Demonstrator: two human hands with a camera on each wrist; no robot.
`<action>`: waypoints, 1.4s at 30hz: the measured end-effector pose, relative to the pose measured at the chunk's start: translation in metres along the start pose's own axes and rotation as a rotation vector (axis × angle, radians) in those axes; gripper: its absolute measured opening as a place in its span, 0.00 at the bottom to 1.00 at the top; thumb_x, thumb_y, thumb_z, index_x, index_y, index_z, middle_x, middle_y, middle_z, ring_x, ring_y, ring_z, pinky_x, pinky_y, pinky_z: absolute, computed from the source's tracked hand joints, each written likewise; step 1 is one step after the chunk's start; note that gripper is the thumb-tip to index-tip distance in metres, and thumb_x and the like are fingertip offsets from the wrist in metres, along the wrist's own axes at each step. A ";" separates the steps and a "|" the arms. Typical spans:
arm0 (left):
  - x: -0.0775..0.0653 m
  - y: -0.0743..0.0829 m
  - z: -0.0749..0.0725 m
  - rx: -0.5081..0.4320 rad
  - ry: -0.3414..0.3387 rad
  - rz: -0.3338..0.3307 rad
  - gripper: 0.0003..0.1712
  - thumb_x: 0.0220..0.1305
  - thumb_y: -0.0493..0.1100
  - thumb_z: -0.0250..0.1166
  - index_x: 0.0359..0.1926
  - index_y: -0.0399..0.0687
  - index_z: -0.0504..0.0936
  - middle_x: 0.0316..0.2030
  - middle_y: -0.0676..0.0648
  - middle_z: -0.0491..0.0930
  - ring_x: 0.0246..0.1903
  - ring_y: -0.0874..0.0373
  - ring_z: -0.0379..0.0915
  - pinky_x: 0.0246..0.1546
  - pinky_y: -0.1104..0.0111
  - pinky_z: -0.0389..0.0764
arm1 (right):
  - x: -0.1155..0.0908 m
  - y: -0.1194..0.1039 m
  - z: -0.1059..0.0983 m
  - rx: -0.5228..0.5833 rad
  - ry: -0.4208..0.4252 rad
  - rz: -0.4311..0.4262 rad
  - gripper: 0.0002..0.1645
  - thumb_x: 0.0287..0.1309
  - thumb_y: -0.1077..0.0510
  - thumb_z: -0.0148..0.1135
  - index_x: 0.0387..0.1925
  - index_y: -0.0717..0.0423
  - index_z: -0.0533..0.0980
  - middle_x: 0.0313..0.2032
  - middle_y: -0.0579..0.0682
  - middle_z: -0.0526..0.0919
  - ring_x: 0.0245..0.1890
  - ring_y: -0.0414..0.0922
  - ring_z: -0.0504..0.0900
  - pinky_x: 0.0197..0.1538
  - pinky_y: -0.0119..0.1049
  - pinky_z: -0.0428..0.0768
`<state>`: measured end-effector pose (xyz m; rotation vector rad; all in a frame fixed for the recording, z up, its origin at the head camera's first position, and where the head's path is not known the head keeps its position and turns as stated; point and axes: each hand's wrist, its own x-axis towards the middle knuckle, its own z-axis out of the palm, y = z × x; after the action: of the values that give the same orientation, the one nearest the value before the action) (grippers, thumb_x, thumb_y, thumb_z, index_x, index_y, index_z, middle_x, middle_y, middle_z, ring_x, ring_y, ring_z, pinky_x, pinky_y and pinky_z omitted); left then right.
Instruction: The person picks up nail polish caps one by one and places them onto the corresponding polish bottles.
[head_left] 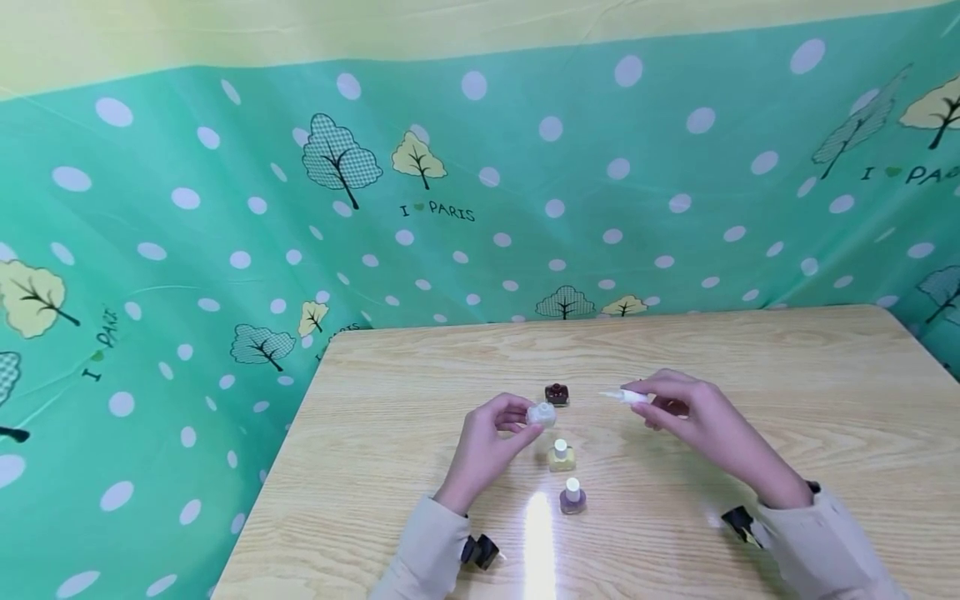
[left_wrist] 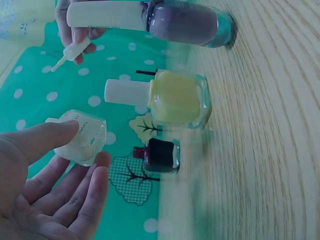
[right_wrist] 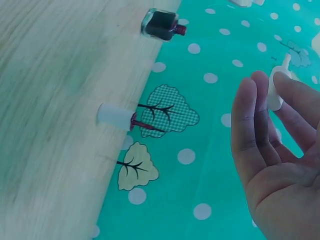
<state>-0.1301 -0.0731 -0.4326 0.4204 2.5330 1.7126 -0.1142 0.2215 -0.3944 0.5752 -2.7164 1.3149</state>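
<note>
My left hand (head_left: pixel 491 442) holds an uncapped bottle of white nail polish (head_left: pixel 542 415) between thumb and fingers, raised over the table. In the left wrist view the thumb presses on the labelled face of the glass. To the right, my right hand (head_left: pixel 693 417) pinches a white nail polish cap (head_left: pixel 632 397), its brush pointing left toward the bottle with a gap between them. An uncapped dark red polish bottle (head_left: pixel 557 394) stands just behind the left hand. Its white cap (right_wrist: pixel 115 116) stands brush-up on the table in the right wrist view, mostly hidden by my right hand in the head view.
Nearer me on the wooden table (head_left: pixel 360 492), a capped yellow polish bottle (head_left: pixel 561 457) and a capped purple one (head_left: pixel 573 498) stand in a line. A green dotted curtain (head_left: pixel 517 183) hangs behind the table and along its left side.
</note>
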 end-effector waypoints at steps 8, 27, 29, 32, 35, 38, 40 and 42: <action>-0.004 0.006 0.001 -0.014 0.001 0.019 0.15 0.59 0.43 0.73 0.47 0.46 0.83 0.42 0.49 0.85 0.42 0.58 0.82 0.46 0.65 0.85 | -0.002 -0.007 0.004 -0.031 0.032 -0.023 0.16 0.59 0.63 0.68 0.49 0.54 0.81 0.26 0.38 0.83 0.24 0.34 0.80 0.29 0.31 0.82; -0.010 0.006 0.002 0.086 0.037 0.134 0.15 0.58 0.47 0.73 0.46 0.49 0.86 0.41 0.52 0.87 0.39 0.61 0.81 0.42 0.65 0.85 | -0.004 -0.022 0.017 -0.058 0.115 -0.174 0.13 0.60 0.63 0.68 0.46 0.48 0.83 0.35 0.35 0.81 0.26 0.31 0.77 0.31 0.27 0.82; -0.010 0.008 0.002 0.097 0.041 0.150 0.15 0.59 0.47 0.73 0.46 0.49 0.86 0.40 0.52 0.87 0.38 0.61 0.81 0.41 0.65 0.85 | -0.004 -0.023 0.019 -0.062 0.113 -0.188 0.13 0.60 0.63 0.68 0.46 0.48 0.83 0.35 0.35 0.82 0.26 0.30 0.76 0.30 0.27 0.82; -0.010 0.009 0.002 0.115 0.044 0.166 0.15 0.58 0.47 0.73 0.45 0.48 0.87 0.39 0.53 0.86 0.37 0.62 0.81 0.41 0.67 0.85 | -0.003 -0.024 0.022 -0.068 0.109 -0.190 0.12 0.60 0.62 0.68 0.46 0.48 0.83 0.36 0.35 0.82 0.26 0.30 0.76 0.29 0.27 0.81; -0.010 0.011 0.002 0.129 0.044 0.177 0.15 0.58 0.46 0.74 0.45 0.48 0.87 0.38 0.53 0.86 0.36 0.61 0.81 0.41 0.68 0.85 | -0.003 -0.026 0.023 -0.070 0.101 -0.178 0.12 0.61 0.61 0.68 0.46 0.48 0.83 0.36 0.36 0.82 0.25 0.30 0.75 0.29 0.27 0.80; -0.010 0.013 0.002 0.138 0.042 0.182 0.15 0.57 0.45 0.74 0.46 0.47 0.87 0.38 0.53 0.86 0.36 0.62 0.81 0.41 0.68 0.85 | -0.002 -0.027 0.024 -0.074 0.095 -0.161 0.11 0.61 0.59 0.68 0.46 0.48 0.83 0.36 0.35 0.81 0.25 0.30 0.75 0.28 0.27 0.80; -0.010 0.013 0.002 0.140 0.040 0.183 0.15 0.57 0.45 0.74 0.46 0.47 0.87 0.38 0.53 0.86 0.36 0.63 0.81 0.41 0.67 0.85 | -0.002 -0.028 0.025 -0.078 0.092 -0.159 0.12 0.61 0.59 0.68 0.46 0.48 0.83 0.35 0.35 0.80 0.25 0.30 0.75 0.28 0.27 0.80; -0.010 0.013 0.003 0.142 0.038 0.184 0.15 0.58 0.46 0.74 0.46 0.48 0.87 0.38 0.53 0.86 0.36 0.63 0.80 0.41 0.66 0.85 | -0.001 -0.028 0.026 -0.079 0.093 -0.163 0.12 0.61 0.60 0.68 0.46 0.48 0.83 0.35 0.34 0.80 0.25 0.30 0.74 0.28 0.27 0.80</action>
<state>-0.1172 -0.0684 -0.4226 0.6553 2.7305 1.6147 -0.1002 0.1861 -0.3906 0.6936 -2.5721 1.1604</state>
